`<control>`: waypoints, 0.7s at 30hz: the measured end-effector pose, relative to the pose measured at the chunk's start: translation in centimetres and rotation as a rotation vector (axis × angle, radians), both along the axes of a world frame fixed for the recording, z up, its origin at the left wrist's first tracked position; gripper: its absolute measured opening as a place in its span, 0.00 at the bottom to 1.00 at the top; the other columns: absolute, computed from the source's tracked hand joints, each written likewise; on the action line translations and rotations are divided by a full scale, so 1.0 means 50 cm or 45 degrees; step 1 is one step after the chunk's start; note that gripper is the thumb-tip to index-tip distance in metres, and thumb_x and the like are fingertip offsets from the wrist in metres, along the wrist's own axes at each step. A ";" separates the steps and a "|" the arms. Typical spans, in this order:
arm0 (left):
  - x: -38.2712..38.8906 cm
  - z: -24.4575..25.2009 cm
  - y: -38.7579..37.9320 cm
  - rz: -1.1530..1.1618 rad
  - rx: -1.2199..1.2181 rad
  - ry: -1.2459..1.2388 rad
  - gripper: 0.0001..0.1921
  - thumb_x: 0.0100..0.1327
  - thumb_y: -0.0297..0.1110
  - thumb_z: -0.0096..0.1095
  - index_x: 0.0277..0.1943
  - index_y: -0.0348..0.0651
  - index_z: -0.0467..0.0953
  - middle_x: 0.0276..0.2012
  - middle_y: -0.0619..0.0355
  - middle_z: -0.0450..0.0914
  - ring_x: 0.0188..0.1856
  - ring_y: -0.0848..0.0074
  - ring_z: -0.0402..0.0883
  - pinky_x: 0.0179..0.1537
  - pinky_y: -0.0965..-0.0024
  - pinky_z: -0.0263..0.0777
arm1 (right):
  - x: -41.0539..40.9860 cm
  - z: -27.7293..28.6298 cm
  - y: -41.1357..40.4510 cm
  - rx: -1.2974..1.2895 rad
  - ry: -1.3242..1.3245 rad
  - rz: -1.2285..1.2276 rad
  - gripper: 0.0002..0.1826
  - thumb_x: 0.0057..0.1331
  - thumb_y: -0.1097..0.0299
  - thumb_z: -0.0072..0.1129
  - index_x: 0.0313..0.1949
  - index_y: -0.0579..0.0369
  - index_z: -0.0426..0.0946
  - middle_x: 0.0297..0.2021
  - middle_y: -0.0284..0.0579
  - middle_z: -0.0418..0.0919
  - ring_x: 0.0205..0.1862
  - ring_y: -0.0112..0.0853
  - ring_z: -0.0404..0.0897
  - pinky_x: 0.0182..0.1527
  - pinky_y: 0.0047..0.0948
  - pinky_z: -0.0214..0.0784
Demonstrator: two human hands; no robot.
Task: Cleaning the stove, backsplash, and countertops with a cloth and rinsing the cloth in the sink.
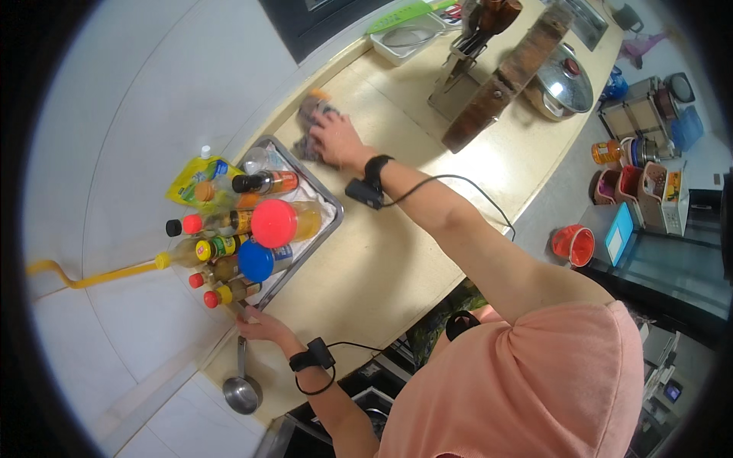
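Observation:
My right hand [337, 136] is on a crumpled grey cloth [309, 147], which lies on the cream countertop [389, 252] by the wall. Motion blurs the cloth and fingers. Just left of it is a metal tray [338, 206] with a white lining. Several sauce bottles, a red-lidded jar [275, 223] and a blue-lidded jar [256, 260] stand in the tray. My left hand [264, 331] holds the tray's left end, its fingertips partly hidden at the rim. A yellow pouch [197, 177] with a white cap stands between the bottles and the wall.
A metal ladle [243, 394] lies by my left hand. Rightward stand a knife rack [458, 63], a thick wooden board [504, 80], a glass-lidded pot [564, 86] and a white basket [401, 48] with a strainer. A yellow hose [109, 279] runs along the wall.

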State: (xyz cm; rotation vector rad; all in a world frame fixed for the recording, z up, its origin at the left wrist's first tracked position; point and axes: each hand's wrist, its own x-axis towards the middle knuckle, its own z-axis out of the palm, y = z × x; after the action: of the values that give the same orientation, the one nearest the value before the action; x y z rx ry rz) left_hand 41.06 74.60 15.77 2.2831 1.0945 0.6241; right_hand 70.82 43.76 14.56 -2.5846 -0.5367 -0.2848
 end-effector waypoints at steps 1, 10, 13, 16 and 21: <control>-0.003 0.001 -0.013 0.014 0.199 -0.027 0.23 0.66 0.40 0.54 0.55 0.29 0.64 0.51 0.43 0.68 0.55 0.55 0.63 0.58 0.56 0.56 | -0.033 -0.002 -0.004 0.014 0.024 0.052 0.14 0.54 0.62 0.60 0.39 0.50 0.75 0.59 0.45 0.65 0.54 0.42 0.66 0.52 0.44 0.58; 0.078 0.112 -0.210 -0.375 0.338 -0.333 0.19 0.61 0.29 0.57 0.53 0.32 0.65 0.50 0.45 0.67 0.55 0.55 0.63 0.57 0.55 0.56 | -0.340 0.041 -0.276 -0.019 0.248 0.493 0.16 0.49 0.72 0.60 0.39 0.53 0.73 0.59 0.41 0.66 0.57 0.41 0.64 0.57 0.41 0.55; 0.125 0.159 -0.326 -0.653 0.263 -0.377 0.20 0.60 0.29 0.58 0.54 0.32 0.65 0.51 0.44 0.67 0.55 0.55 0.63 0.58 0.55 0.55 | -0.364 0.054 -0.375 -0.077 0.335 0.480 0.17 0.48 0.73 0.61 0.40 0.54 0.74 0.60 0.40 0.66 0.57 0.41 0.64 0.57 0.40 0.55; 0.160 0.159 -0.436 -1.021 0.099 -0.366 0.26 0.56 0.29 0.63 0.57 0.35 0.63 0.55 0.44 0.65 0.57 0.55 0.64 0.57 0.55 0.58 | -0.378 0.061 -0.457 -0.091 0.412 0.430 0.18 0.46 0.72 0.63 0.40 0.55 0.76 0.61 0.39 0.65 0.58 0.41 0.64 0.58 0.40 0.54; 0.230 0.192 -0.622 -1.266 -0.858 -0.150 0.42 0.49 0.31 0.71 0.65 0.41 0.54 0.64 0.48 0.56 0.64 0.57 0.59 0.54 0.59 0.67 | -0.315 0.041 -0.610 0.928 0.979 -0.011 0.12 0.54 0.73 0.60 0.39 0.58 0.77 0.53 0.47 0.73 0.49 0.35 0.73 0.47 0.34 0.67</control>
State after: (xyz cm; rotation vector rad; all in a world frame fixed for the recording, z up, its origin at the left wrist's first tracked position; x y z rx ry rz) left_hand 52.55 43.52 25.40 1.8159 -0.0063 -0.0342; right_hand 55.09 13.26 16.59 -1.7810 -0.0948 0.4332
